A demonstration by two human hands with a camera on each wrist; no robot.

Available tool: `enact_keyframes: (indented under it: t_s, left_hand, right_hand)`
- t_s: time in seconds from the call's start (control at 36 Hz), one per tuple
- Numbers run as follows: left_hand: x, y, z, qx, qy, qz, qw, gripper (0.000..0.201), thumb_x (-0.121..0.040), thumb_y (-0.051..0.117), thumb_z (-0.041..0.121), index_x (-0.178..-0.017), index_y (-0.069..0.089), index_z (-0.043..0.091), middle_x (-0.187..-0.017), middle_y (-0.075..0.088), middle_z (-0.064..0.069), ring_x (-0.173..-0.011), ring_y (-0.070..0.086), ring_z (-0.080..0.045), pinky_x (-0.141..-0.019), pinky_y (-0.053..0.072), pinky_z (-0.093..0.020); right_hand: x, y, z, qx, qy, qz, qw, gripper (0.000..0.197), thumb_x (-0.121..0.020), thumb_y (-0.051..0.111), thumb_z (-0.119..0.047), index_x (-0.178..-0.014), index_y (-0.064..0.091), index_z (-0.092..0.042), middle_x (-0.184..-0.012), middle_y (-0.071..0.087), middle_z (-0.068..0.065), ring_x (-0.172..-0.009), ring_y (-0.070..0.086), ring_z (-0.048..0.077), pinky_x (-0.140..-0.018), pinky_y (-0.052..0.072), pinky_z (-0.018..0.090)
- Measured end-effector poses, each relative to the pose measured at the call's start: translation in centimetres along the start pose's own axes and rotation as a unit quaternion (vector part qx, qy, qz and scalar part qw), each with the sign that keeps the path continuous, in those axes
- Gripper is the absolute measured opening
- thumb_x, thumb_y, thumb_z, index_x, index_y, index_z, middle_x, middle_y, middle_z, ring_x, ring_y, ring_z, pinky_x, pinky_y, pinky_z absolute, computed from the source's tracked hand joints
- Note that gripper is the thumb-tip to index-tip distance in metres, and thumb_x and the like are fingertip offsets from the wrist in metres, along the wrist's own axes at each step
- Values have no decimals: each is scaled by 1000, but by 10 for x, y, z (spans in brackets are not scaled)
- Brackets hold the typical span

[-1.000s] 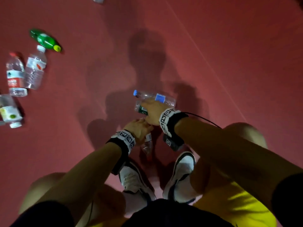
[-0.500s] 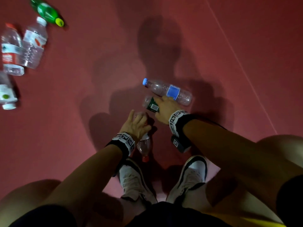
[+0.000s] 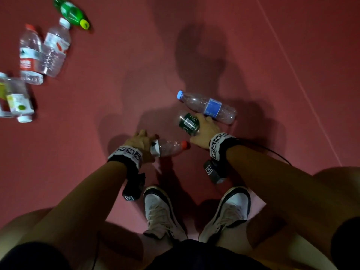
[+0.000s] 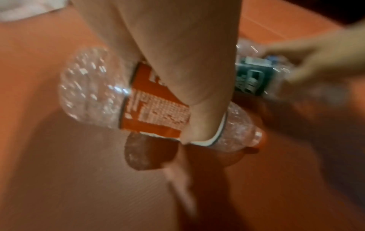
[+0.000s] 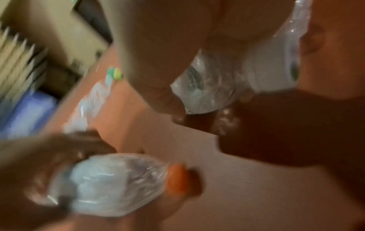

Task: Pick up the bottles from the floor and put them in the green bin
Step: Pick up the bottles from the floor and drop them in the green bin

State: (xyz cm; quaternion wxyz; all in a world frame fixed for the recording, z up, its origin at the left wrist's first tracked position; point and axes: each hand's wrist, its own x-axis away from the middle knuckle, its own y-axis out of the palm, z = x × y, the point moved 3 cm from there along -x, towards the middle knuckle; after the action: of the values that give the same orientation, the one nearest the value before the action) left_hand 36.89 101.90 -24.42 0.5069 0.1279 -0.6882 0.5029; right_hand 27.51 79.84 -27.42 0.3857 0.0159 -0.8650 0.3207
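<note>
My left hand grips a clear bottle with a red cap and red label, held sideways just above the red floor; the left wrist view shows the same red-label bottle under my thumb. My right hand grips a clear bottle with a dark green label, seen end-on as a clear bottle base in the right wrist view. A blue-capped, blue-label bottle lies on the floor right beside the right hand's fingers. No green bin is in view.
Several more bottles lie at the far left: a green bottle with a yellow cap, two clear water bottles, and a white-capped one. My two white shoes stand close below the hands.
The left hand has turned its red-capped bottle from pointing toward me to lying sideways, cap to the right. The right hand stays on the green-label bottle; the view has shifted.
</note>
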Motion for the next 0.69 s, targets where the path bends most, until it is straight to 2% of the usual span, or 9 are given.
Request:
enact_keyframes:
  t_s: [0.11,0.17,0.25,0.36,0.42,0.47,0.53,0.61,0.69]
  left_hand:
    - [2,-32,-19,192,-72,88,975,67,-68,81,40,-119,43,19,-108,63,-11,-98,64,-35,-77,46,-35]
    - [8,-52,-23,271,-111,142,946,57,-78,75,42,-116,39,19,-96,61,-8,-88,63,-34,-71,42,-33]
    - [19,-82,-20,396,-131,214,883,47,-80,73,33,-111,39,21,-81,57,2,-75,62,-28,-58,40,-25]
    - [29,-116,-5,519,-94,278,803,44,-79,77,28,-110,47,21,-86,61,4,-72,60,-15,-56,44,-21]
    - [36,-131,8,558,-66,286,776,43,-81,77,22,-113,49,19,-87,61,6,-71,59,-8,-56,44,-13]
    - [42,-147,22,595,-29,289,750,50,-75,80,23,-115,52,16,-91,65,3,-77,63,-13,-66,49,-19]
    - [50,-163,34,618,2,276,736,55,-69,78,29,-115,51,17,-92,66,0,-81,64,-18,-72,52,-28]
    - [71,-195,54,628,36,258,733,58,-63,74,37,-114,51,21,-98,68,-4,-84,66,-23,-73,52,-35]
    - [116,-240,81,628,77,256,731,46,-78,78,25,-113,49,17,-95,67,-5,-80,66,-23,-69,57,-35]
  right_hand:
    - [8,-24,-15,-100,-5,45,994,72,-69,78,-40,-126,37,-25,-111,58,2,-95,63,23,-83,53,37]
    - [15,-40,-23,-137,2,66,988,68,-75,76,-43,-125,35,-22,-105,60,-1,-87,63,20,-75,52,32]
    - [31,-66,-38,-213,29,81,973,61,-76,74,-48,-115,33,-25,-91,63,-1,-70,64,17,-60,53,32]
    - [53,-100,-55,-310,45,95,945,52,-79,75,-36,-116,42,-19,-88,66,3,-62,63,15,-46,48,23]
    - [66,-117,-60,-349,50,101,930,44,-81,74,-34,-112,48,-18,-91,66,5,-67,64,19,-53,48,27]
    - [77,-130,-61,-396,50,113,910,24,-83,72,-26,-94,53,-18,-89,63,11,-69,62,30,-58,50,36]
    - [87,-140,-60,-432,63,124,891,26,-81,73,-21,-97,52,-22,-92,63,14,-67,63,32,-56,52,40]
    - [112,-166,-70,-445,45,154,881,44,-73,76,-22,-107,49,-31,-99,66,11,-69,64,26,-56,52,36]
    - [157,-213,-99,-428,27,171,887,45,-74,74,-19,-110,49,-30,-101,66,4,-70,66,20,-54,52,31]
